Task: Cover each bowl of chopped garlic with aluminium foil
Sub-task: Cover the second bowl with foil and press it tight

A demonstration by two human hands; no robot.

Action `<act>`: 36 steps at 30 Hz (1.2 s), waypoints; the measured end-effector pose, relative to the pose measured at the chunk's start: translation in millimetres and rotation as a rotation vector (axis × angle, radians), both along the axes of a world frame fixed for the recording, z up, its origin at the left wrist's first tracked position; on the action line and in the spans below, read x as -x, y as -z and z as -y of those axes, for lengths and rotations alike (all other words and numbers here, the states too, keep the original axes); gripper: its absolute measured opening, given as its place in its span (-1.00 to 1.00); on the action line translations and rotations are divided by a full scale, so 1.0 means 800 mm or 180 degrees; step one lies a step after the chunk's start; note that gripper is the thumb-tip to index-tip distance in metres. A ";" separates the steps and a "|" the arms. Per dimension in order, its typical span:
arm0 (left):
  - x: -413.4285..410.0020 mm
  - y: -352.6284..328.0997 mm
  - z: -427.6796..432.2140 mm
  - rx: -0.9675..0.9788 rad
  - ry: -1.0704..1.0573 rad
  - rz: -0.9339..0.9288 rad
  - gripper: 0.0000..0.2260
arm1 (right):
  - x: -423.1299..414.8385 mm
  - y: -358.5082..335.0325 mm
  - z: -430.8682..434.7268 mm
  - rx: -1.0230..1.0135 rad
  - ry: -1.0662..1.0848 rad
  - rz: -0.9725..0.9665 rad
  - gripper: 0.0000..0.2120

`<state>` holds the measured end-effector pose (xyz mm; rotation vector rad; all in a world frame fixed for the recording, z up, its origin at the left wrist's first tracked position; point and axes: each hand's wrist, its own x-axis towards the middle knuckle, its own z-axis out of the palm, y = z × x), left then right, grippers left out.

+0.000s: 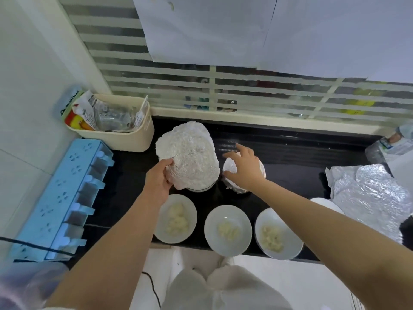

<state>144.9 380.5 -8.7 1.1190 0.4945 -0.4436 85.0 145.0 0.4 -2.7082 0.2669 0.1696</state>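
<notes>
Three white bowls of chopped garlic stand uncovered along the counter's front edge: a left bowl point(175, 218), a middle bowl point(228, 230) and a right bowl point(278, 234). My left hand point(157, 183) holds a crumpled foil sheet point(190, 155) by its near edge, spread over a bowl point(201, 188) behind the front row. My right hand point(244, 166) rests with fingers spread on a foil-wrapped bowl point(232, 175) beside it. More loose foil sheets point(368, 193) lie at the right, partly over another white bowl point(324, 203).
The counter point(301, 153) is black. A cream bin point(125, 133) with packets stands at the back left, a blue rack point(62, 202) along the left wall. A plastic bottle point(388, 144) lies at the far right. A window with striped glass runs behind.
</notes>
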 end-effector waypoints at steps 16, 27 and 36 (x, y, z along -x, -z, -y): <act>-0.044 0.006 0.005 -0.0353 0.0976 -0.0275 -0.74 | -0.009 0.034 0.015 0.1003 -0.0155 -0.0691 -0.41; -0.052 0.012 0.033 -0.1411 0.1231 -0.0118 -0.88 | 0.011 0.028 0.058 0.0765 0.0440 -0.0626 -0.46; -0.051 0.026 0.017 -0.1901 0.1264 0.0229 -0.90 | -0.018 -0.002 -0.017 -0.0490 0.0260 0.0673 -0.56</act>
